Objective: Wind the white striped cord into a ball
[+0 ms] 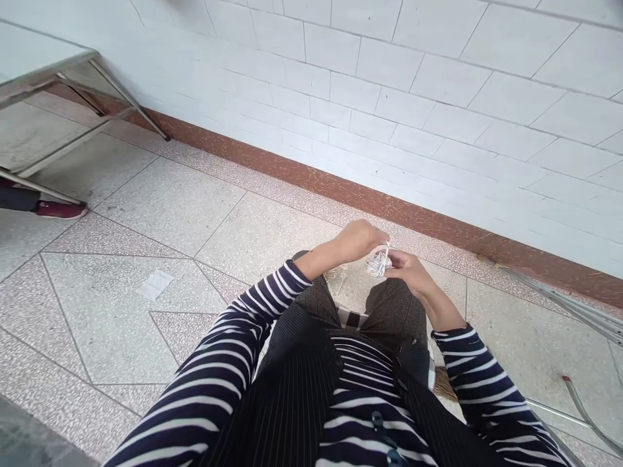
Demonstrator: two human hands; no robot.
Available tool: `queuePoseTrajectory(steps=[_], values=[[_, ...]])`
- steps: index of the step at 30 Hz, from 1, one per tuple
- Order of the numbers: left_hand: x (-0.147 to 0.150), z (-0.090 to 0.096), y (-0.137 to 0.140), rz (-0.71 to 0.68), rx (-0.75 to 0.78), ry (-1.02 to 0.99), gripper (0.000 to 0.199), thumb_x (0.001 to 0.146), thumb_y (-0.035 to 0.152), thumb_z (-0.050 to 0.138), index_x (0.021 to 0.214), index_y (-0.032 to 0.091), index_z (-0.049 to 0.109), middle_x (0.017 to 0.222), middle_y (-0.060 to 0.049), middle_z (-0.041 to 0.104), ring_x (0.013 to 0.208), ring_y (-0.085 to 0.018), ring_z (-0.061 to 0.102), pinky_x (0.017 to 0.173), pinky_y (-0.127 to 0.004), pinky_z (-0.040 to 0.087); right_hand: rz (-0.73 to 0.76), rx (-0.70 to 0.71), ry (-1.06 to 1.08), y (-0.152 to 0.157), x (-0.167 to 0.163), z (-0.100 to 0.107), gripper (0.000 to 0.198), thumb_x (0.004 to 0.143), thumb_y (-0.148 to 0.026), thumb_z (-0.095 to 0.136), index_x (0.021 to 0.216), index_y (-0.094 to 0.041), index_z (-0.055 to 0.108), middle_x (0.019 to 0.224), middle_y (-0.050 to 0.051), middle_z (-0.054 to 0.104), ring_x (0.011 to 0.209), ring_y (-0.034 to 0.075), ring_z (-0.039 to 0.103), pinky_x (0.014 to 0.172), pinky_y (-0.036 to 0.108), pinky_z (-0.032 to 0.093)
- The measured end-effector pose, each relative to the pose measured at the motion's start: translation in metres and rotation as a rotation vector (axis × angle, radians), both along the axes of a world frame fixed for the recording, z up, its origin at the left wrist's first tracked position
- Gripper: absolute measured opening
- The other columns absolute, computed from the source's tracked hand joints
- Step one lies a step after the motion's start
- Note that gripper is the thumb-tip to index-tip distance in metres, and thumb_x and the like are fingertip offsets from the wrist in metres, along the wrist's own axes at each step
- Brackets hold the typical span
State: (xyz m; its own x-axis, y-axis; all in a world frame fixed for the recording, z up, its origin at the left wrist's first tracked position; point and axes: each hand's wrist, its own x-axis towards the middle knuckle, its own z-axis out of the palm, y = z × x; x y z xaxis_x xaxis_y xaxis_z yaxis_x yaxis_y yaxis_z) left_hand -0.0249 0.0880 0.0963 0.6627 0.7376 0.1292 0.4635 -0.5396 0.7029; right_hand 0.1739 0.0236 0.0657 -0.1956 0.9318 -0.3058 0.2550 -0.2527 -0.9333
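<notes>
Over my knees, a small white bundle (376,264) of wound or folded strands, with fine dark lines on it, sits in my right hand (409,275). The right thumb and fingers are closed around its right side. A thin white strand curves up from the bundle to the fingertips of my left hand (359,240), which are pinched together just above it. The left hand's back faces me, so part of its grip is hidden. Whether the bundle is string or paper strip, I cannot tell.
A metal-framed table (92,61) stands at the left against the tiled wall (335,84). A person's red shoe (61,209) shows beneath it. White paper (156,285) lies on the floor. Metal poles (559,295) lie along the wall at right, near a curved metal leg (579,402).
</notes>
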Motion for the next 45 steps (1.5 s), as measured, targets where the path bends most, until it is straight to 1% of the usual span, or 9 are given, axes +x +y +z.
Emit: queuePoseTrajectory(steps=[7,12,16,20,23,27,31,36,45], values=[[-0.001,-0.050,-0.002,0.030,-0.195,-0.133,0.025,0.097,0.026,0.050,0.095,0.019,0.073,0.075,-0.002,0.070,0.068,-0.016,0.060,0.068,-0.025,0.038,-0.215,-0.126,0.428,-0.018,-0.001,0.009,0.051,0.053,-0.027,0.090,0.100,-0.025,0.071,0.101,0.003,0.074,0.092,0.021,0.069,0.084,0.037,0.059],[0.005,-0.071,-0.022,0.025,-0.421,-0.280,0.029,0.097,0.028,0.048,0.080,0.015,0.068,0.065,0.000,0.067,0.061,-0.012,0.058,0.068,-0.022,0.041,-0.369,-0.072,0.541,-0.007,0.002,0.010,0.043,0.058,-0.033,0.089,0.092,-0.024,0.066,0.102,0.003,0.073,0.095,0.022,0.071,0.089,0.043,0.061],[0.012,-0.077,-0.034,-0.005,-0.553,-0.374,0.026,0.097,0.031,0.049,0.087,0.015,0.067,0.063,0.001,0.067,0.063,-0.012,0.060,0.070,-0.022,0.044,-0.506,0.088,0.383,0.010,0.007,0.010,0.043,0.058,-0.036,0.089,0.088,-0.021,0.063,0.093,0.002,0.072,0.086,0.020,0.070,0.083,0.041,0.061],[0.011,-0.081,-0.040,-0.095,-0.651,-0.344,0.032,0.096,0.036,0.053,0.077,0.015,0.065,0.061,0.000,0.067,0.060,-0.011,0.059,0.070,-0.022,0.044,-0.671,0.377,-0.022,0.026,0.016,0.006,0.051,0.051,-0.034,0.089,0.092,-0.019,0.061,0.089,0.002,0.069,0.082,0.019,0.065,0.074,0.035,0.055],[0.007,-0.076,-0.037,-0.139,-0.648,-0.269,0.035,0.098,0.037,0.050,0.075,0.015,0.064,0.059,0.000,0.066,0.057,-0.011,0.057,0.065,-0.022,0.042,-0.568,0.446,-0.346,0.029,0.022,-0.003,0.048,0.057,-0.036,0.082,0.097,-0.020,0.060,0.097,0.006,0.069,0.084,0.022,0.064,0.074,0.036,0.050],[0.002,-0.057,-0.024,-0.118,-0.335,0.020,0.035,0.097,0.029,0.050,0.066,0.016,0.062,0.058,0.001,0.063,0.055,-0.011,0.054,0.062,-0.023,0.037,-0.253,0.247,-0.537,0.024,0.021,-0.022,0.044,0.060,-0.033,0.076,0.099,-0.021,0.062,0.104,0.008,0.067,0.091,0.026,0.060,0.079,0.038,0.045],[0.000,-0.042,-0.014,-0.149,-0.044,0.260,0.024,0.094,0.023,0.053,0.077,0.018,0.070,0.067,-0.001,0.067,0.061,-0.013,0.055,0.061,-0.026,0.031,-0.035,0.021,-0.391,0.015,0.014,-0.036,0.038,0.052,-0.024,0.077,0.087,-0.022,0.065,0.085,0.003,0.067,0.078,0.022,0.057,0.075,0.037,0.043],[-0.003,-0.045,-0.008,-0.226,-0.003,0.228,0.026,0.097,0.025,0.051,0.093,0.022,0.076,0.081,-0.001,0.074,0.070,-0.014,0.061,0.066,-0.024,0.034,0.210,-0.221,-0.046,0.009,0.017,-0.034,0.038,0.051,-0.023,0.078,0.088,-0.019,0.070,0.082,0.001,0.069,0.079,0.020,0.061,0.078,0.034,0.048],[-0.020,-0.080,0.008,-0.063,0.109,0.365,0.031,0.102,0.032,0.048,0.095,0.019,0.075,0.075,-0.005,0.071,0.071,-0.018,0.059,0.066,-0.028,0.033,0.152,-0.314,0.313,-0.009,0.031,-0.031,0.043,0.057,-0.020,0.083,0.099,-0.021,0.072,0.087,-0.001,0.067,0.079,0.014,0.060,0.075,0.027,0.047]])
